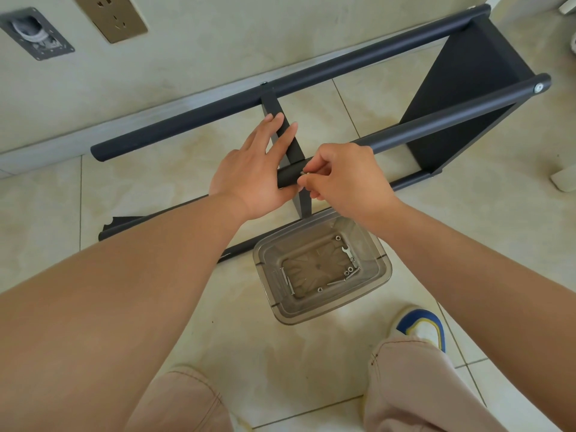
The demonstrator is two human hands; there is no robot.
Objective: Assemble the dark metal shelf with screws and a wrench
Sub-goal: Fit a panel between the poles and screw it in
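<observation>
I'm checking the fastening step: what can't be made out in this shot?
Head view:
- Screw: only a glint shows; the right hand pinches and covers it.
- Near tube: its joint with the crossbar hides under the left hand.
- Small parts in the clear box: too small to count.
- Floor rail: partly behind the left forearm.

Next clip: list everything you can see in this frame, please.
shelf frame: one, dark grey, on the floor by the wall
container: one, clear, floor, near the shelf frame
wrench: one, silver, in the container
screws and nuts: several, silver, in the container
socket: one, bronze, wall
wall plate: one, grey, wall, far left
shoe: one, blue-yellow-white, lower right
left hand: one, flat on the shelf frame
right hand: one, pinching a screw at the shelf frame
</observation>
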